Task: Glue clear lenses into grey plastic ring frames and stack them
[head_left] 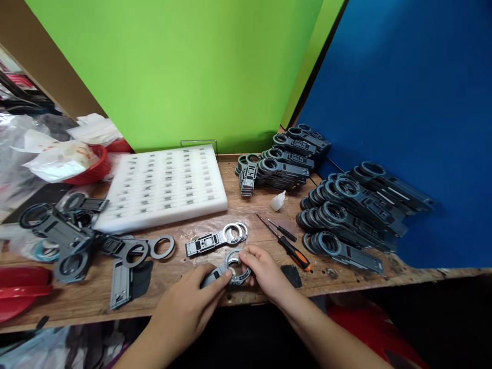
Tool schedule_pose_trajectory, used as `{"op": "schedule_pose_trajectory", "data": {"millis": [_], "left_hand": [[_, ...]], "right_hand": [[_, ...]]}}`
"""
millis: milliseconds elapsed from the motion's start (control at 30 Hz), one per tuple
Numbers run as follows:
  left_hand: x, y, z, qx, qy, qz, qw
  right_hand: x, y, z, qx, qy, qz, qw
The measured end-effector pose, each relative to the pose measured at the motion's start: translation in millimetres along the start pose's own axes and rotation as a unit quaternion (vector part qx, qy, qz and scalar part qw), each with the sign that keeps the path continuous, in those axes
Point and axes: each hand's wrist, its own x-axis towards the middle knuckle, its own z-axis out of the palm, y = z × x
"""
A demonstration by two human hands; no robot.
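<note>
A grey ring-ended part [239,278] is held between both hands near the table's front edge. My left hand [192,297] is closed around its flat handle, the thumb reaching toward the ring. With thumb and fingers, my right hand [263,269] pinches the ring from its right side. Just behind them, another ring-ended part [207,243] lies on the wooden table. An orange and black screwdriver [295,252] lies right of the hands, beside a thinner dark screwdriver [284,231]. A small white bottle [277,201] is further back.
Stacks of ring-ended parts [346,220] stand at right, more [284,161] at the back. A white foam tray [161,184] holds rows of small pieces. Loose grey parts [63,230] pile up at left, near a red basket [98,166]. Green and blue panels border the table.
</note>
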Motion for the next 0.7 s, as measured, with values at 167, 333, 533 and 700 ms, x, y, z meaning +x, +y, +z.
{"op": "schedule_pose_trajectory", "data": {"millis": [167,333,533,700], "left_hand": [[-16,-21,-9.8,0.014,0.040,-0.078,0.996],[-26,-36,-3.1,0.040,0.015,-0.021,0.999],[-13,-39,21.9,0.025,-0.031,0.016,0.999],[-7,-38,26.8,0.001,-0.065,0.007,0.998]], "right_hand": [[1,2,-12,-0.005,-0.016,-0.046,0.999],[4,7,-27,-0.092,0.087,-0.125,0.984],[4,32,-39,-0.162,0.133,-0.155,0.965],[7,42,-44,-0.174,0.150,-0.157,0.960]]}}
